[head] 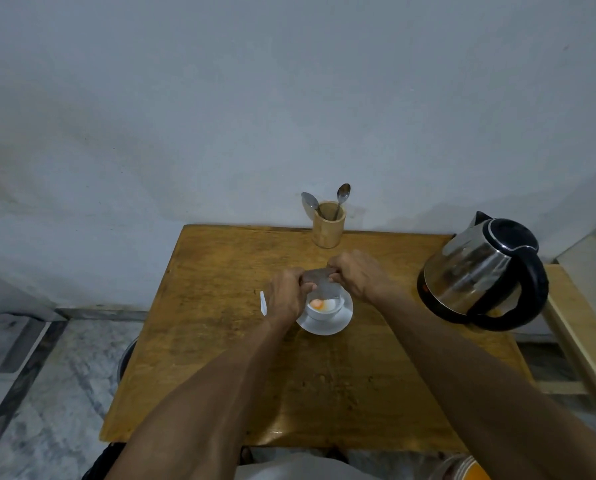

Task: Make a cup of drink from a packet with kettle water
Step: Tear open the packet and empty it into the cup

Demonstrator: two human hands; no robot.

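Observation:
A white cup (324, 311) stands on a white saucer (338, 323) in the middle of the wooden table (220, 358). Orange powder lies in the cup's bottom. Directly above the cup a small silvery packet (319, 276) is held tilted, blurred with motion. My left hand (284, 294) grips its left end and my right hand (355, 275) grips its right end. A steel electric kettle (480, 268) with a black lid and handle stands at the table's right edge.
A wooden holder (328, 225) with two spoons stands at the table's back edge by the wall. A small white torn strip (263, 303) lies left of my left hand. A pale wooden frame (580, 327) stands right of the table.

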